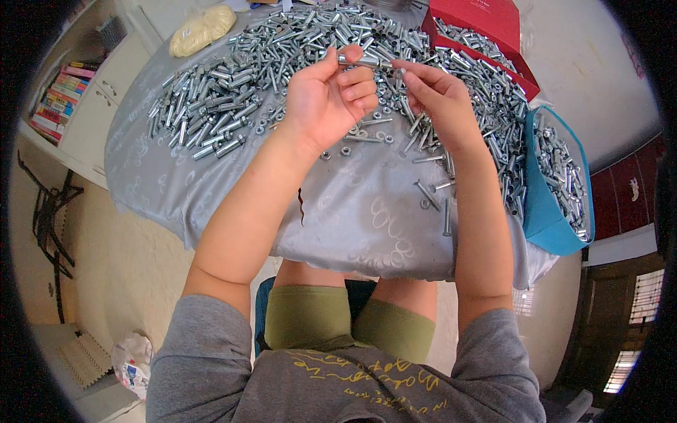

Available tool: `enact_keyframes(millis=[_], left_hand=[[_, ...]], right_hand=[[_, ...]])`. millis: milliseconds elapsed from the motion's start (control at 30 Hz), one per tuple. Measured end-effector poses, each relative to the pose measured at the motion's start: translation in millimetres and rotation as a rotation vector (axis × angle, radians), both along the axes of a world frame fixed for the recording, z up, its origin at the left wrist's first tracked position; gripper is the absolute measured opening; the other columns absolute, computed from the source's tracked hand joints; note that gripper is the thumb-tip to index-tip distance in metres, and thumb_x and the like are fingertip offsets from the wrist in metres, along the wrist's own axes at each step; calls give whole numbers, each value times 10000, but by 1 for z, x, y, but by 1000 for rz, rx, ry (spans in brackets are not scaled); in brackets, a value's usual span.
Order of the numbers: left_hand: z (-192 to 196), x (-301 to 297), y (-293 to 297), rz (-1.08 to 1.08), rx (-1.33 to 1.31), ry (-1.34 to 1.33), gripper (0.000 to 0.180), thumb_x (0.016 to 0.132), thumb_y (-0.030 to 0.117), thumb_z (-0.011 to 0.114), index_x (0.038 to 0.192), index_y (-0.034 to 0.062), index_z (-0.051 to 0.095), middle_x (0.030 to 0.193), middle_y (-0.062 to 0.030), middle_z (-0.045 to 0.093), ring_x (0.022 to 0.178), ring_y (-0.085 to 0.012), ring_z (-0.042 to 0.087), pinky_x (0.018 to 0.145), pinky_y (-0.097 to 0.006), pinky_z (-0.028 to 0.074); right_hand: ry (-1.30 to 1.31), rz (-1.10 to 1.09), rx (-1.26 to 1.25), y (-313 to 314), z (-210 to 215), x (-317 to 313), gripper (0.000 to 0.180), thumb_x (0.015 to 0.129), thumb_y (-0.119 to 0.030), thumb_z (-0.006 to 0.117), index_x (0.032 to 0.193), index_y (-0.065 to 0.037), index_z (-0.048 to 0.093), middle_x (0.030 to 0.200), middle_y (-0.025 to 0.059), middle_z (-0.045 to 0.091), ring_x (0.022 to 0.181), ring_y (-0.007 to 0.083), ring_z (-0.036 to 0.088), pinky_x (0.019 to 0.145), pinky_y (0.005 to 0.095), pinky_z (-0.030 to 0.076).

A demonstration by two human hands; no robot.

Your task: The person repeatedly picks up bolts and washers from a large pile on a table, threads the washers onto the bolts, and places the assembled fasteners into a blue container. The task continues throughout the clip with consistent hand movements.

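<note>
Both hands are raised over the grey-clothed surface (352,218). The left hand (331,99) pinches a silver bolt (367,62) between thumb and fingertips, and the right hand (437,99) grips the same bolt's far end. Behind the bolt lies a broad heap of bolts (282,42). Right of the bolt stand a red box (493,21) and a blue bin (543,204), both holding bolts. Loose nuts (345,150) lie below the hands.
</note>
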State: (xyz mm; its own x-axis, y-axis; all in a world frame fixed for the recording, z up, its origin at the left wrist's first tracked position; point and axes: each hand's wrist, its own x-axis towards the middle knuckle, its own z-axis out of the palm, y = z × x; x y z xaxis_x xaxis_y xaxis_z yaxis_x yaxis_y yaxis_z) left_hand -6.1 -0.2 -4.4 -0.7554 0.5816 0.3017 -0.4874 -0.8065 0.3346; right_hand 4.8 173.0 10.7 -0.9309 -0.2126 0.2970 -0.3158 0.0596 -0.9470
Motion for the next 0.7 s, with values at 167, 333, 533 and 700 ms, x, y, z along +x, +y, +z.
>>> enact_keyframes(millis=[167, 333, 533, 700], left_hand=[[1, 1, 1, 1, -16, 32, 222, 891, 276, 327, 829, 87, 425, 591, 32, 314, 530, -91, 298, 527, -233, 264], [2, 3, 2, 11, -29, 38, 206, 890, 274, 333, 817, 95, 404, 587, 35, 309, 530, -88, 297, 524, -230, 264], [2, 3, 3, 15, -42, 83, 265, 900, 289, 297, 824, 69, 425, 576, 28, 309, 528, -98, 293, 520, -241, 288], [1, 5, 5, -40, -57, 95, 275, 902, 298, 289, 811, 72, 418, 571, 31, 314, 524, -97, 296, 520, -238, 289]], right_hand=[[85, -94, -100, -8, -1, 3, 225, 756, -106, 607, 969, -34, 610, 657, -41, 543, 530, 20, 415, 473, 158, 331], [98, -96, -133, -13, -1, 5, 214, 753, -107, 612, 954, -34, 617, 653, -36, 549, 519, 23, 422, 463, 158, 335], [61, -150, -78, -15, -3, 6, 225, 780, -224, 592, 842, -12, 632, 635, -9, 548, 501, 30, 424, 446, 167, 331], [-53, -148, 54, -9, 0, 6, 486, 840, -445, 426, 754, -3, 608, 605, 10, 510, 479, 53, 424, 446, 178, 310]])
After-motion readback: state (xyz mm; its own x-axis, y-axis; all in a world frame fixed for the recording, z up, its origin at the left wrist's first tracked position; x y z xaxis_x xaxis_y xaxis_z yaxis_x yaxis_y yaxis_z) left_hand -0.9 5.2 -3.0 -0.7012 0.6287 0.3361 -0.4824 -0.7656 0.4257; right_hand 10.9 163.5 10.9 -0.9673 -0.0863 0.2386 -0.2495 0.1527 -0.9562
